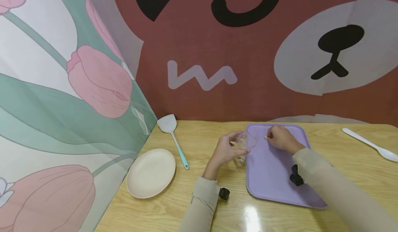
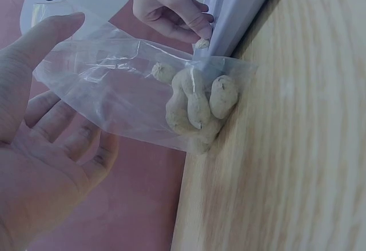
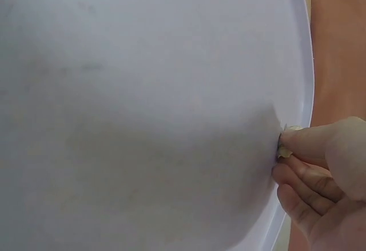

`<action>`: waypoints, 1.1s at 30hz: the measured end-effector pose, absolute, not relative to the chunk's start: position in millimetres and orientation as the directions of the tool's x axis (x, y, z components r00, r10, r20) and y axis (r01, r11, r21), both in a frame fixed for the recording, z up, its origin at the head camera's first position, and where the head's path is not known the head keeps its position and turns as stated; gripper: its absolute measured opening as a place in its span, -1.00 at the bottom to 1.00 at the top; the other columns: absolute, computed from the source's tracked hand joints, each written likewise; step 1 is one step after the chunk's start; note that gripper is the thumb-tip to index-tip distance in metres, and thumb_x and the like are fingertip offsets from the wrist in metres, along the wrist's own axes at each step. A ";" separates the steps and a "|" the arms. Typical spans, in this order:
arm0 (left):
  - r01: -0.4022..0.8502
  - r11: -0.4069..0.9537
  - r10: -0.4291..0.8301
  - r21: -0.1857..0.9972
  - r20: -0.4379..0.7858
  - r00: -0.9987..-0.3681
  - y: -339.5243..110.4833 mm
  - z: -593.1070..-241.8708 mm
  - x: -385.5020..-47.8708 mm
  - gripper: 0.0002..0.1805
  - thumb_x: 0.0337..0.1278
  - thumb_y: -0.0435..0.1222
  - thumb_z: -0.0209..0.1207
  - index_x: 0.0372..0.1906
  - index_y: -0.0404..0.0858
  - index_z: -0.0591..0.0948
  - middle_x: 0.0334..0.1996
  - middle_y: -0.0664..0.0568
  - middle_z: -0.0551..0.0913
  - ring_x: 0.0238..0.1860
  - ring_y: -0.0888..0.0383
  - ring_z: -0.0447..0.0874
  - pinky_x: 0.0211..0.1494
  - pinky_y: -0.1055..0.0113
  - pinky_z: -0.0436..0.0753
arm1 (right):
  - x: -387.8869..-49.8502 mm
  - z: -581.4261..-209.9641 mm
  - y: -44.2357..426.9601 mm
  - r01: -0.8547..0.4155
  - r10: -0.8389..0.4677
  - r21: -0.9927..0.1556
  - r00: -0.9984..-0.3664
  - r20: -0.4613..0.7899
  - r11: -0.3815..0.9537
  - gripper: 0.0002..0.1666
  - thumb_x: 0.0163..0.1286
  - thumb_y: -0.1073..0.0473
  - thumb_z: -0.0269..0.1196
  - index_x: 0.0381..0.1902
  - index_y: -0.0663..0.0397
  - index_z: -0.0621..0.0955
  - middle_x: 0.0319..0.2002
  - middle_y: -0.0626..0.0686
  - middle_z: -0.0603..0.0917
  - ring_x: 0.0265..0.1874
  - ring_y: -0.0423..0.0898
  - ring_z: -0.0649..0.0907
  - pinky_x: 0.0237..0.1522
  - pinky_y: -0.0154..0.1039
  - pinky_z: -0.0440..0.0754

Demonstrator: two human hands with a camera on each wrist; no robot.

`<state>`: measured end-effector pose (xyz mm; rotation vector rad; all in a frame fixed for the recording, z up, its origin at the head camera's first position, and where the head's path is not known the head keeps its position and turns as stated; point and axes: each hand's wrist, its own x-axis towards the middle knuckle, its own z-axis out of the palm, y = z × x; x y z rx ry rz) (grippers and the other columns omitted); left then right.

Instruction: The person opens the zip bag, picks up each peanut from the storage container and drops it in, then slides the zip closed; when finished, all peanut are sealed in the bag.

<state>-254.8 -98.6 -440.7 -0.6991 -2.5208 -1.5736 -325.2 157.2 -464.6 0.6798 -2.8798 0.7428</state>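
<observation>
Thumb and fingers of my left hand [image 1: 227,150] hold a clear plastic bag [image 2: 108,76] by its upper end. Several unshelled peanuts [image 2: 194,99] lie in the bag's bottom, which touches the wooden table beside the tray. My right hand [image 1: 281,138] is over the far part of a purple tray [image 1: 273,180]. Between its thumb and forefinger it pinches a peanut [image 3: 286,148], mostly hidden by the fingers. In the right wrist view this peanut is close to the tray surface; whether it touches cannot be made out.
To the left is a cream plate [image 1: 150,173], with a white turner [image 1: 168,124] with a mint handle behind it. A white spoon [image 1: 370,143] lies at the far right. A printed cloth [image 1: 192,104] stands along the table's back edge.
</observation>
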 end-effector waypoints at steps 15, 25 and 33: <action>0.427 0.327 0.346 0.843 0.314 -0.884 -98.2 -440.2 -253.1 -0.34 -0.13 -0.33 0.51 0.21 -0.24 0.60 0.02 -0.11 0.70 -0.15 0.26 0.60 -0.05 0.37 0.59 | -311.4 -424.5 158.8 -0.499 -0.419 -0.424 -0.866 0.271 0.756 -0.93 0.20 0.39 0.33 -0.38 0.35 0.69 -0.43 0.14 0.70 -0.38 0.08 0.68 -0.27 0.07 0.64; 0.415 0.334 0.338 0.846 0.303 -0.891 -97.4 -438.4 -251.5 -0.34 -0.11 -0.31 0.50 0.23 -0.22 0.59 0.03 -0.01 0.69 -0.16 0.23 0.60 -0.09 0.36 0.60 | -282.5 -367.0 137.4 -0.571 -0.444 -0.425 -0.818 0.366 0.702 -0.93 0.22 0.39 0.34 -0.32 0.30 0.72 -0.39 0.09 0.69 -0.39 0.01 0.68 -0.34 -0.03 0.67; 0.413 0.343 0.348 0.844 0.295 -0.890 -97.2 -437.8 -252.2 -0.33 -0.09 -0.31 0.50 0.24 -0.24 0.58 0.06 0.02 0.67 -0.15 0.22 0.59 -0.10 0.34 0.62 | -260.9 -353.7 115.1 -0.634 -0.504 -0.406 -0.771 0.389 0.658 -0.91 0.20 0.41 0.37 -0.31 0.27 0.71 -0.39 0.03 0.66 -0.41 -0.05 0.66 -0.36 -0.12 0.67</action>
